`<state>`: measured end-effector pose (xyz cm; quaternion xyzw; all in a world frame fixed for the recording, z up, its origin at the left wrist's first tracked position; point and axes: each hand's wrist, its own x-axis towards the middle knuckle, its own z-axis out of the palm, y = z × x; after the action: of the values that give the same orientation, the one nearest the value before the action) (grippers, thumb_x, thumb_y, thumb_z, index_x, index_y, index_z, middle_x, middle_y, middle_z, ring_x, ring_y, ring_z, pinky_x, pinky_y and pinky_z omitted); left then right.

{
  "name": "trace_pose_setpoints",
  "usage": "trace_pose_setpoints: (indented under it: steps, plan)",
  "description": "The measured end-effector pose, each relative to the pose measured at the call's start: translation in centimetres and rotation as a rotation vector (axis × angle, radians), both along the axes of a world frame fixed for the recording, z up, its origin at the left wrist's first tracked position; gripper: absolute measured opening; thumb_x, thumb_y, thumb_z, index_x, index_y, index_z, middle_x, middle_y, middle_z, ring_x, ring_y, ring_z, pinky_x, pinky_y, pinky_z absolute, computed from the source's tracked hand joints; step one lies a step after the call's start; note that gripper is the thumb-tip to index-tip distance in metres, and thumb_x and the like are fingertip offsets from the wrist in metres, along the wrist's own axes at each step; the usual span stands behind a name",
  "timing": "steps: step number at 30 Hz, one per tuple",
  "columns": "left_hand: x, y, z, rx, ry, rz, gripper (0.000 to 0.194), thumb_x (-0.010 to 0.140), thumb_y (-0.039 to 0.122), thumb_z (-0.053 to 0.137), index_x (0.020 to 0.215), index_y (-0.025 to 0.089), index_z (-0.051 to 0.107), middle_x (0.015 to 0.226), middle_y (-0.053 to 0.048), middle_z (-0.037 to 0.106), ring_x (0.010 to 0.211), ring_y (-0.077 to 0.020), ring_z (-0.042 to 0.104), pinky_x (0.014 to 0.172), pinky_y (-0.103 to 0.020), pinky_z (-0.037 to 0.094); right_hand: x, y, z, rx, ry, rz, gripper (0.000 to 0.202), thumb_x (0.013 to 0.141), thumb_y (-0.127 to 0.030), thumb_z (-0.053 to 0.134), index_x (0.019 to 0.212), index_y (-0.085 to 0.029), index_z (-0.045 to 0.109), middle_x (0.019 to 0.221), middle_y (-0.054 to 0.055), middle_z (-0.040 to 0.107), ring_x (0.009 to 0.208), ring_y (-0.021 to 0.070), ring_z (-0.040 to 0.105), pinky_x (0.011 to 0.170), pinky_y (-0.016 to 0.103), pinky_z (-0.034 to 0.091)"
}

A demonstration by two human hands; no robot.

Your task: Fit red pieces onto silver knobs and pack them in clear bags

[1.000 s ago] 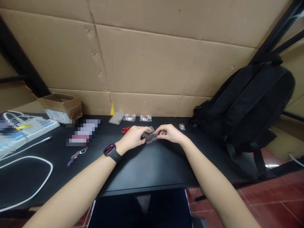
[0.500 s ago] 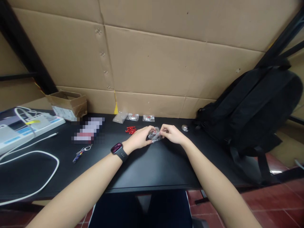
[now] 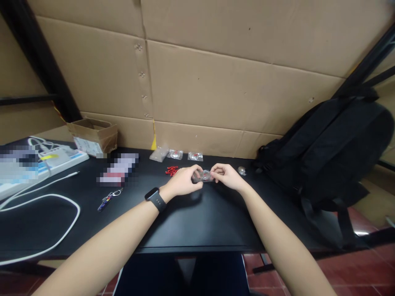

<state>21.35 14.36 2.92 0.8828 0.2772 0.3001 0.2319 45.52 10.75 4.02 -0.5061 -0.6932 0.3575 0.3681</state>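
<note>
A small clear plastic bag [image 3: 205, 176] with something red inside is held between my two hands, just above the black table [image 3: 197, 222]. My left hand [image 3: 187, 180] curves around the bag's left end, its thumb lower and apart from the fingers. At the right edge, my right hand [image 3: 226, 176] pinches the bag between thumb and fingertips. Beside my left hand lies a bunch of red cords [image 3: 172, 170]. Two similar clear packets, a left packet [image 3: 175, 154] and a right packet [image 3: 195, 156], lie behind. A small shiny round piece [image 3: 242, 170] rests right of my right hand.
Along the back are a pale plastic packet [image 3: 159, 154] and an open cardboard box [image 3: 94, 135]. A keychain [image 3: 108, 200], a blurred-out item [image 3: 120, 169], a white cable [image 3: 75, 213] and a white-blue box [image 3: 66, 164] occupy the left. A black backpack [image 3: 324, 152] stands at right.
The bag has turned flatter, its strip edge no longer slanting toward me. My left thumb and fingers have spread wider, and my right hand has shifted slightly right. The view has tilted a little.
</note>
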Motion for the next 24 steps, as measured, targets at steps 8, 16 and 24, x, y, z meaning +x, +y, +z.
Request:
trace_pose_setpoints:
  steps: [8, 16, 24]
  plan:
    - [0.6, -0.5, 0.1, -0.16, -0.082, -0.024, 0.032, 0.095, 0.043, 0.054, 0.121, 0.024, 0.057, 0.089, -0.001, 0.076, 0.081, -0.0187, 0.072, 0.077, -0.029, 0.051, 0.3, 0.2, -0.2, 0.05, -0.027, 0.031, 0.028, 0.083, -0.037, 0.072, 0.101, -0.017, 0.068, 0.076, 0.003, 0.071, 0.065, 0.0151, 0.063, 0.064, 0.027, 0.049]
    - [1.2, -0.4, -0.3, -0.158, -0.17, 0.006, 0.046, 0.089, 0.042, 0.065, 0.129, 0.024, 0.051, 0.09, -0.002, 0.076, 0.084, -0.0197, 0.073, 0.08, -0.03, 0.053, -0.6, 0.9, -1.3, 0.178, -0.027, -0.089, 0.02, 0.087, -0.033, 0.064, 0.102, -0.019, 0.063, 0.074, -0.001, 0.065, 0.065, 0.0134, 0.059, 0.065, 0.026, 0.048]
    - [1.0, 0.5, -1.0, -0.163, -0.188, 0.087, 0.037, 0.089, 0.021, 0.054, 0.126, 0.024, 0.051, 0.089, -0.001, 0.075, 0.08, -0.0177, 0.072, 0.079, -0.03, 0.053, -0.5, 0.6, -1.5, 0.096, -0.033, 0.039, 0.036, 0.08, -0.035, 0.075, 0.109, -0.019, 0.062, 0.086, 0.003, 0.07, 0.073, 0.0161, 0.067, 0.071, 0.029, 0.053]
